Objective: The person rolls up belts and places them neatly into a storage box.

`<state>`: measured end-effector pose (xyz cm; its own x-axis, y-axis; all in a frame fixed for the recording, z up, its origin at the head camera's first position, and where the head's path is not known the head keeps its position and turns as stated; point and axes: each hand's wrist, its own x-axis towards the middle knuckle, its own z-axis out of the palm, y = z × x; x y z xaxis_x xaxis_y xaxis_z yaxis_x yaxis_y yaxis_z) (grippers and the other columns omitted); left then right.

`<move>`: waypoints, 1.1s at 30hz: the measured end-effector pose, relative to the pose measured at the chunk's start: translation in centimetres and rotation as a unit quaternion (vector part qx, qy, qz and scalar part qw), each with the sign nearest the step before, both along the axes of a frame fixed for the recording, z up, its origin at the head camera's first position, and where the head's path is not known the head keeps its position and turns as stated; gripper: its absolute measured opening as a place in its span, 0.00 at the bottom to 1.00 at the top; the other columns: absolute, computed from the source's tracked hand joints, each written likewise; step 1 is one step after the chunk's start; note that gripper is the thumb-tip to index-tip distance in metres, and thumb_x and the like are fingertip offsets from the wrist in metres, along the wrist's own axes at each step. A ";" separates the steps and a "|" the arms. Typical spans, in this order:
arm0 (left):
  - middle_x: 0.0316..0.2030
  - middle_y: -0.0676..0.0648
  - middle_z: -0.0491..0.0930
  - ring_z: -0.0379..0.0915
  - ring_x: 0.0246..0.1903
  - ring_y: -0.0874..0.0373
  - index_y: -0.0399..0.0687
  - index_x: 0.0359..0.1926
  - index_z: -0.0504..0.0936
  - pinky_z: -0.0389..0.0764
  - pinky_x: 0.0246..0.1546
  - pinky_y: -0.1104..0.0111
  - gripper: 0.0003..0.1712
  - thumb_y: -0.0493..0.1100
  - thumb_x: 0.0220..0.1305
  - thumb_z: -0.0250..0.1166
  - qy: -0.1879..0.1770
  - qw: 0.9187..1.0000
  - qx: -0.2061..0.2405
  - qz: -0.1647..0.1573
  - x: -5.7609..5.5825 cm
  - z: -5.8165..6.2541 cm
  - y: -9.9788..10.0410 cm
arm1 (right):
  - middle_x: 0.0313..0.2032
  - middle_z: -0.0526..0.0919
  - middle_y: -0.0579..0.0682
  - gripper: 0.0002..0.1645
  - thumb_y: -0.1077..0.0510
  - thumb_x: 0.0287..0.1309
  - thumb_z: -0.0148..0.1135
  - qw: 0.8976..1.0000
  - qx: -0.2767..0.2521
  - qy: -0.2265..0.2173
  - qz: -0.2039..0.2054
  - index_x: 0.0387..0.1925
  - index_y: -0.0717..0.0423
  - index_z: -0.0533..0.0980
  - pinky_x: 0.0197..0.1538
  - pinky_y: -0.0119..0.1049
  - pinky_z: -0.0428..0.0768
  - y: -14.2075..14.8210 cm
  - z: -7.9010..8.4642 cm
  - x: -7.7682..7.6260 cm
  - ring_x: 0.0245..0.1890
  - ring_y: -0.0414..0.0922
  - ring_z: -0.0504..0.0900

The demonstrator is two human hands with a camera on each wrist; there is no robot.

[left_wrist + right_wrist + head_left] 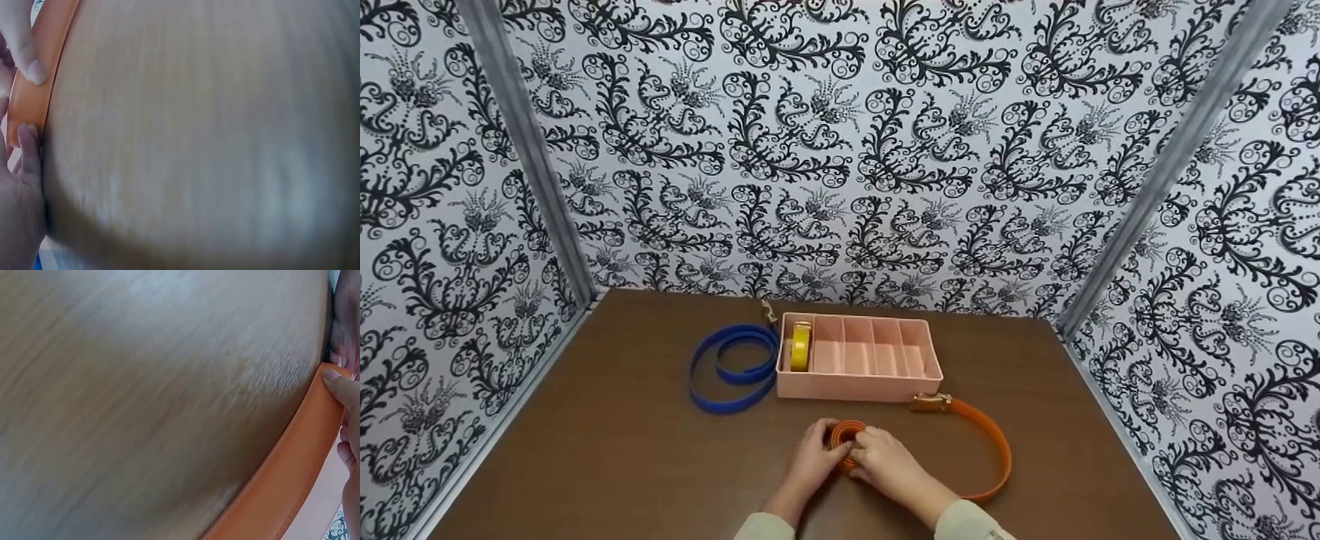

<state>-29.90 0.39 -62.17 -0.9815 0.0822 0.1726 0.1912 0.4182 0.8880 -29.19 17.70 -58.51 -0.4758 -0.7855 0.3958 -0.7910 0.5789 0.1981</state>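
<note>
An orange belt (1001,444) lies on the table, its near end wound into a tight coil standing on edge. My left hand (811,459) holds the coil's left side, with the thumb at its front. From the right, my right hand (889,463) pinches the coil with its fingertips. The unrolled part of the belt curves out to the right and back to its gold buckle (932,403), close to the pink box. In the left wrist view, fingers press the orange strap (32,107). The right wrist view shows a thumb on the strap (298,455).
A pink divided box (847,388) stands behind my hands, with a rolled yellow belt (800,349) in its leftmost compartment. Left of it a blue belt (727,406) lies loosely coiled, its buckle (768,311) beside the box's back corner. Patterned walls (840,150) enclose the brown table (622,420).
</note>
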 end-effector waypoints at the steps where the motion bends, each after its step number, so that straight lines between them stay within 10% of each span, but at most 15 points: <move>1: 0.49 0.41 0.77 0.73 0.50 0.44 0.44 0.50 0.77 0.72 0.52 0.49 0.24 0.49 0.56 0.72 0.002 1.000 0.000 0.003 0.0 0.0 0.0 | 0.30 0.74 0.44 0.15 0.48 0.40 0.78 1.000 0.001 0.001 0.001 0.28 0.51 0.82 0.40 0.37 0.75 0.0 0.0 0.0 0.33 0.43 0.74; 17: 0.47 0.44 0.82 0.75 0.50 0.45 0.42 0.49 0.83 0.73 0.52 0.51 0.17 0.32 0.57 0.65 0.000 0.995 0.073 -0.063 -0.1 0.1 -0.2 | 0.61 0.74 0.51 0.32 0.41 0.47 0.75 0.997 0.050 -0.006 0.059 0.55 0.44 0.81 0.54 0.45 0.74 4.9 1.0 -1.0 0.53 0.47 0.74; 23: 0.48 0.44 0.82 0.75 0.53 0.45 0.42 0.50 0.83 0.73 0.54 0.51 0.17 0.31 0.58 0.64 -0.028 0.994 0.075 -0.077 0.1 0.0 -0.1 | 0.60 0.74 0.53 0.34 0.45 0.40 0.78 1.000 0.017 0.005 0.011 0.54 0.43 0.82 0.54 0.49 0.74 6.1 0.5 -1.1 0.53 0.50 0.75; 33: 0.50 0.41 0.81 0.74 0.53 0.42 0.40 0.52 0.82 0.72 0.54 0.49 0.17 0.33 0.61 0.63 -0.006 0.995 0.057 -0.084 0.0 0.4 -0.1 | 0.45 0.84 0.43 0.14 0.57 0.53 0.59 0.993 -0.011 0.066 0.099 0.40 0.46 0.86 0.47 0.40 0.76 4.2 0.3 -0.7 0.42 0.46 0.79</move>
<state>-29.89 0.33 -61.75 -0.9577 0.2261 0.1782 0.2388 0.2779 0.9305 -29.87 21.87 -58.18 -0.2560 -0.8488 0.4626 -0.8573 0.4205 0.2971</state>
